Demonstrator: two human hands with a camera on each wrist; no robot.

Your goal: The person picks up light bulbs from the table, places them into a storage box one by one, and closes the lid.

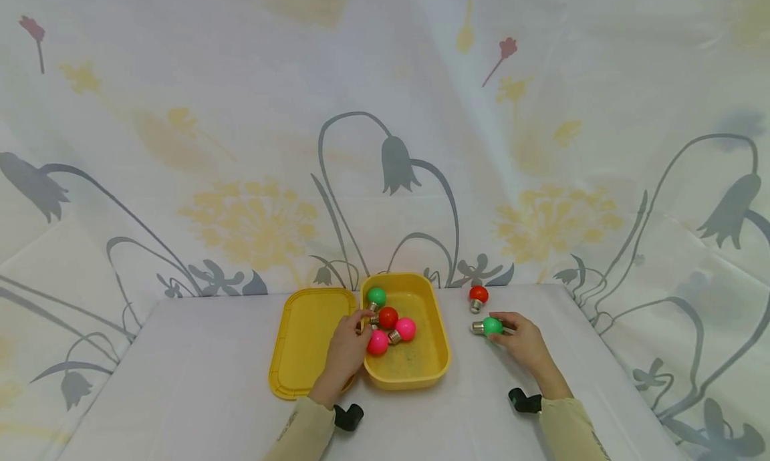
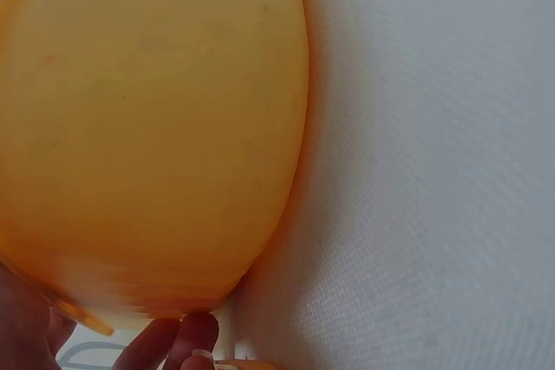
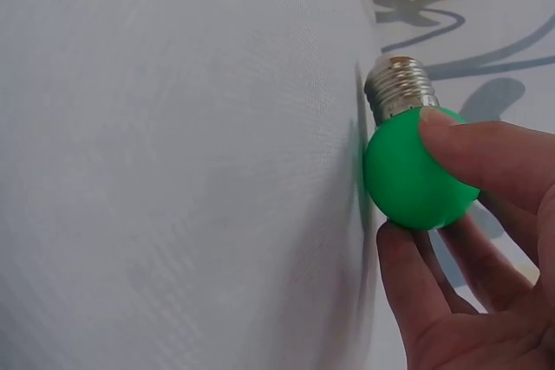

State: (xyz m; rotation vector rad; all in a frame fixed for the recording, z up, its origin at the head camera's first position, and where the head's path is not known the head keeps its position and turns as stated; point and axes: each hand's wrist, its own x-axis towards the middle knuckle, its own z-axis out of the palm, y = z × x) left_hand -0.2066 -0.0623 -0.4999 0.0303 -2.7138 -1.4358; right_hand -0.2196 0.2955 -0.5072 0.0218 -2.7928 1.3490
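Note:
My right hand (image 1: 525, 341) pinches a green light bulb (image 3: 406, 171) by its round globe between thumb and fingers. The bulb lies close to the table, its metal screw base pointing left. At the left rim of a yellow plastic box (image 1: 446, 346), my left hand (image 1: 347, 351) grips the wall with thumb and fingers. Inside the box lie a green bulb (image 1: 376, 296), a red bulb (image 1: 388, 317) and two pink bulbs (image 1: 406, 329), bunched toward its left side. In the left wrist view the box's wall (image 2: 165, 145) hides the bulbs.
A red bulb (image 1: 478, 294) stands apart on the table behind my right hand. The flat yellow lid (image 1: 303, 341) lies left of the box, partly under my left hand. A patterned cloth backdrop (image 1: 385, 234) rises at the table's back edge.

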